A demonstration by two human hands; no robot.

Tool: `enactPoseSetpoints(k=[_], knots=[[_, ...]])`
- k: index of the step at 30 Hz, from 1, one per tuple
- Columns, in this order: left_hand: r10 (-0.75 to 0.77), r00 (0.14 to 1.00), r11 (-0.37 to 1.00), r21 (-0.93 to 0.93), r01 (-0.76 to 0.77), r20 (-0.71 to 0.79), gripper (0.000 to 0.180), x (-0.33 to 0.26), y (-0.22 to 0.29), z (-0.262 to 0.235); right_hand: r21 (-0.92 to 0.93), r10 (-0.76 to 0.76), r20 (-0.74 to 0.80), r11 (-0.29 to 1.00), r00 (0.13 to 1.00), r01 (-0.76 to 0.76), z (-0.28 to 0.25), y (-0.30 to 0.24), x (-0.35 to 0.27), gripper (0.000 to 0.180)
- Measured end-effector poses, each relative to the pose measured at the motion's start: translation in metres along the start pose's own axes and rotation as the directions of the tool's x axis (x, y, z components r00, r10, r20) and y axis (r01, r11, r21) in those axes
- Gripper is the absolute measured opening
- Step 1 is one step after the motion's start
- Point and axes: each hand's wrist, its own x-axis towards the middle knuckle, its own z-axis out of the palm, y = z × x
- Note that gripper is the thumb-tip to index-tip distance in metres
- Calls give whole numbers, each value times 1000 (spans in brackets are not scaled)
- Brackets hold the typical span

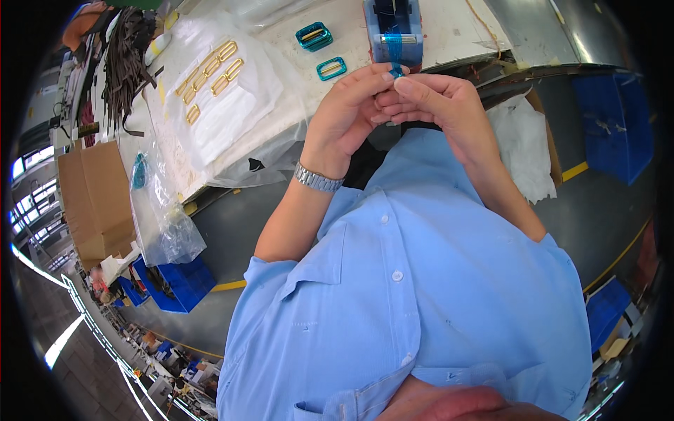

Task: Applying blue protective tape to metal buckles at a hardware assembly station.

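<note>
A strip of shiny blue tape (395,49) runs down from a blue tape dispenser (414,50) to my fingertips. My left hand (351,105), with a metal watch (317,178) on its wrist, pinches the tape's lower end between thumb and forefinger. Opposite it, my right hand (442,102) closes its thumb and forefinger on the same small blue bit. Whether a buckle is inside it is hidden by my fingers. Left of the dispenser lies a single buckle (331,68) wrapped in blue tape, with a small stack of wrapped buckles (313,36) beyond it.
Several bare gold buckles (210,74) lie on white plastic sheeting (242,116) on the table's left. Dark strips (126,63) hang at the far left, above a cardboard sheet (97,200) and a clear bag (168,228). Blue bins (612,126) stand on the floor at both sides.
</note>
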Motion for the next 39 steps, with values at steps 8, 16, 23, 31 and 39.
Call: enactPoseSetpoints(k=[8, 16, 23, 31, 39], knots=[[19, 1000, 1000, 17, -19, -13, 31, 0, -5, -1, -83, -47, 0, 995, 999, 47, -4, 2, 2, 34], [352, 925, 861, 436, -260, -143, 23, -14, -11, 32, -48, 7, -58, 999, 998, -10, -4, -1, 0, 37], [812, 495, -57, 886, -460, 310, 25, -17, -31, 35, 8, 43, -39, 999, 998, -43, -3, 0, -1, 42], [805, 344, -322, 843, -430, 483, 13, -8, -24, 31, 59, 62, -57, 997, 996, -59, -5, -1, 0, 41], [773, 564, -39, 910, -413, 289, 6, -13, -15, 45, -114, -348, -105, 935, 932, 336, -8, 19, 20, 29]])
